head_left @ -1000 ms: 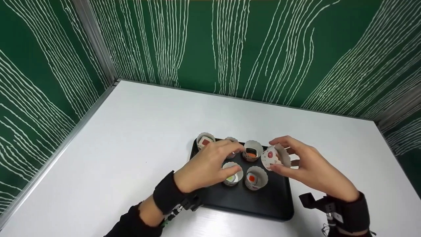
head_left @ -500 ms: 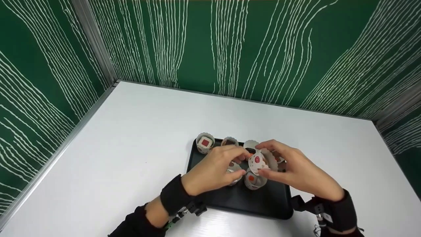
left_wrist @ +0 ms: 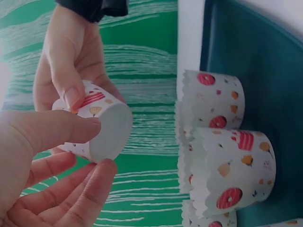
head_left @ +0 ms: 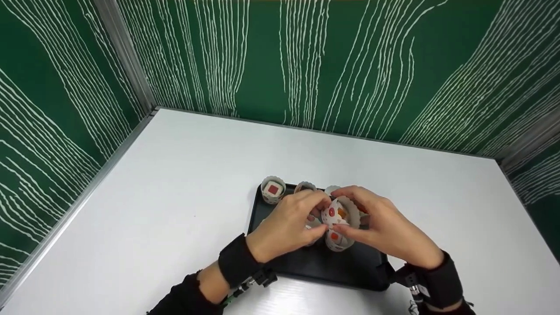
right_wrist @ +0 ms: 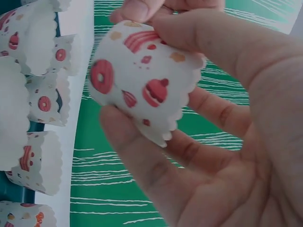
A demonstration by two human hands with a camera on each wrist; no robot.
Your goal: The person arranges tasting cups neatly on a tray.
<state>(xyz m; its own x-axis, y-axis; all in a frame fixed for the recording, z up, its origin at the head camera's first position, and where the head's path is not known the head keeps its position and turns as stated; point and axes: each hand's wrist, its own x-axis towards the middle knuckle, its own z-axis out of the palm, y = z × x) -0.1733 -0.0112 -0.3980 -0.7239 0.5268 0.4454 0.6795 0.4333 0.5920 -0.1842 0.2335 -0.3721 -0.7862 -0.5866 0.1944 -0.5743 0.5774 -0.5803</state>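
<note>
Both hands hold a white paper cupcake cup (head_left: pixel 336 211) with red sweets printed on it, tilted on its side above the tray. My right hand (head_left: pixel 385 221) grips it near the scalloped rim, with its mouth toward the right palm. Something orange (head_left: pixel 342 213) shows inside. My left hand (head_left: pixel 282 225) has its thumb and a finger on either side of the cup's base; the left wrist view shows this base (left_wrist: pixel 113 135) facing away from the right palm. In the right wrist view the cup's printed side (right_wrist: pixel 137 71) lies between thumb and finger.
A black baking tray (head_left: pixel 323 273) lies on the white table (head_left: pixel 197 162). More cups stand on it: one at the back left (head_left: pixel 272 199) holds a white block with a red square; another (head_left: pixel 339 246) stands under the held cup. The hands partly hide others. Green walls surround the table.
My right hand has carried the cup leftward over the tray toward my left hand. My left hand has shifted slightly right, and its thumb and finger now meet the cup's base.
</note>
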